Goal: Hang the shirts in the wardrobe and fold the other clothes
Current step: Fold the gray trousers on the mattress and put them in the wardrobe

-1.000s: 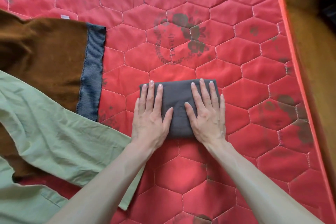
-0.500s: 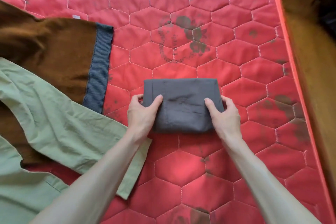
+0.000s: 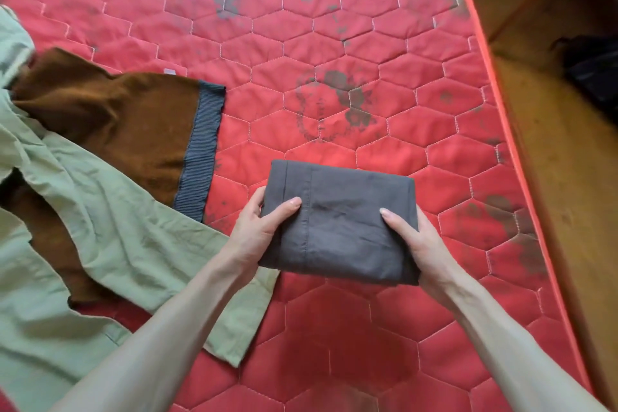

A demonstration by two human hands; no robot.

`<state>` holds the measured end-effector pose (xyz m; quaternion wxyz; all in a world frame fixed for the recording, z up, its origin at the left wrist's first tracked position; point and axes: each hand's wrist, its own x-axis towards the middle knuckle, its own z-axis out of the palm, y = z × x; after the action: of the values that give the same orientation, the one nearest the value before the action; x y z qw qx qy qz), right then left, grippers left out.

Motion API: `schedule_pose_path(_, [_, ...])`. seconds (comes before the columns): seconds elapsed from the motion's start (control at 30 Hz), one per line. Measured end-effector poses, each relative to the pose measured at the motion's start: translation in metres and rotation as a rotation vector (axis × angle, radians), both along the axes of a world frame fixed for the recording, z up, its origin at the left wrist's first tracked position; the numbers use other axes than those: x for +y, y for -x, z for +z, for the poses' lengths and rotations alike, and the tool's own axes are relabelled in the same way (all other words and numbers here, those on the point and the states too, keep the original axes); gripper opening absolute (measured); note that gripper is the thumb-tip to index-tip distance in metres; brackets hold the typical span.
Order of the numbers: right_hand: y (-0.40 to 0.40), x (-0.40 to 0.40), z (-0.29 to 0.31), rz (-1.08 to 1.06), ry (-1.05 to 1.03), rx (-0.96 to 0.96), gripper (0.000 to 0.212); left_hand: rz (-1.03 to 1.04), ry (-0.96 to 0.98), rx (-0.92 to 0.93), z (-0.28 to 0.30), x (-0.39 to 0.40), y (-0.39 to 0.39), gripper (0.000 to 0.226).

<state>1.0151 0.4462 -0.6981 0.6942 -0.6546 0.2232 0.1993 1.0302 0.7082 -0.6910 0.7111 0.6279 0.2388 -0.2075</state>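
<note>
Your left hand [image 3: 255,231] grips the left edge of the folded grey garment [image 3: 337,224], thumb on top and fingers curled beneath. Your right hand [image 3: 416,237] grips the right edge the same way, thumb laid across the upper face. The garment is a compact rectangle with a stitched seam running down its left third. It now sits in both hands above the red quilted mattress [image 3: 334,43]; half a second ago it lay flat with your hands just closing on its sides, and a second ago both palms pressed it down. To the left, the brown sweater [image 3: 117,124] with its grey ribbed hem [image 3: 200,150] lies spread, unmoved. The pale green garment [image 3: 110,237] overlaps it, its near corner passing under your left forearm. A wooden floor [image 3: 551,160] borders the mattress on the right.
</note>
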Motion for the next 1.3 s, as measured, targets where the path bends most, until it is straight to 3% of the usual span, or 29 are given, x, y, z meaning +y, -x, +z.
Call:
schedule_pose_path(0.2, [0.002,0.004,0.105,-0.031,0.002,-0.108,0.042,0.006,0.005,-0.083,0.108,0.007,0.004,0.059])
schedule_pose_path(0.5, [0.034,0.013,0.334,0.094,-0.118,-0.166,0.047,0.200,0.134,-0.144,0.326,0.012,0.074,0.039])
schedule_pose_path(0.7, [0.082,0.030,0.434,0.197,-0.180,-0.101,0.042,0.363,0.174,-0.178,0.418,0.018,0.161,0.041])
schedule_pose_path(0.87, [0.131,0.068,0.471,0.319,-0.182,-0.047,0.038,0.513,0.072,-0.192,0.467,0.041,0.241,0.030])
schedule_pose_path(1.07, [0.192,0.150,0.498,0.536,-0.192,0.014,0.039,0.727,-0.011,-0.199,0.501,0.092,0.355,0.034])
schedule_pose_path(1.3, [0.279,0.260,0.523,0.756,-0.169,-0.044,0.034,0.947,-0.104,-0.215,0.523,0.156,0.495,0.040])
